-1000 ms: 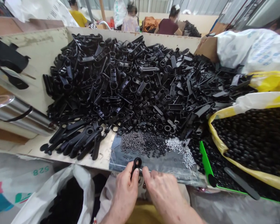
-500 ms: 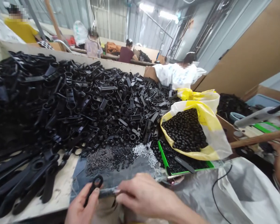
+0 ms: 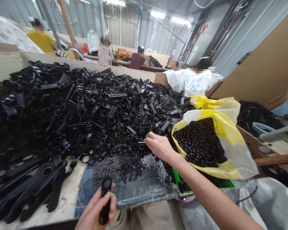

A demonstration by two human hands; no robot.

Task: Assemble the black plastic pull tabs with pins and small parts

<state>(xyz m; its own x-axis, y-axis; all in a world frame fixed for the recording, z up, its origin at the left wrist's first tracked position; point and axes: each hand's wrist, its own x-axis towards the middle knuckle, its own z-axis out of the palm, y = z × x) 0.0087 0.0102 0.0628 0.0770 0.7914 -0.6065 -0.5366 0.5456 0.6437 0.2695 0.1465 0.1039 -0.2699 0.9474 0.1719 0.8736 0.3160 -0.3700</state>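
Your left hand (image 3: 95, 209) is closest to you, at the near edge of the tabletop, closed around a black plastic part (image 3: 105, 199) with its fingers wrapped around the shank. The part stands upright in your grip, its ring end up. Your right hand (image 3: 159, 147) is well apart from it, reaching forward across a dark sheet (image 3: 134, 188), and its thumb and fingertips pinch a thin metal pin (image 3: 142, 142). The pin points left, just above the front of the heap.

On the sheet, just beyond your left hand, lie small piles of dark grey screws (image 3: 108, 167), tiny black pieces (image 3: 131, 164) and silver pins (image 3: 156, 167). Long black plastic levers (image 3: 36, 183) lie along the left side of the tabletop (image 3: 69, 198). Behind them rises a large heap of black plastic parts (image 3: 86, 108).

To the right, under your right forearm, a green tray (image 3: 179, 180) peeks out beside a yellow-and-white bag (image 3: 232, 153) full of black beads (image 3: 199, 142). Farther off, past the heap, a person in a white printed top (image 3: 189, 81) sits by a cardboard panel (image 3: 259, 70). Beyond, people in maroon (image 3: 136, 60), pink (image 3: 105, 55) and yellow (image 3: 41, 41) work at the far benches.
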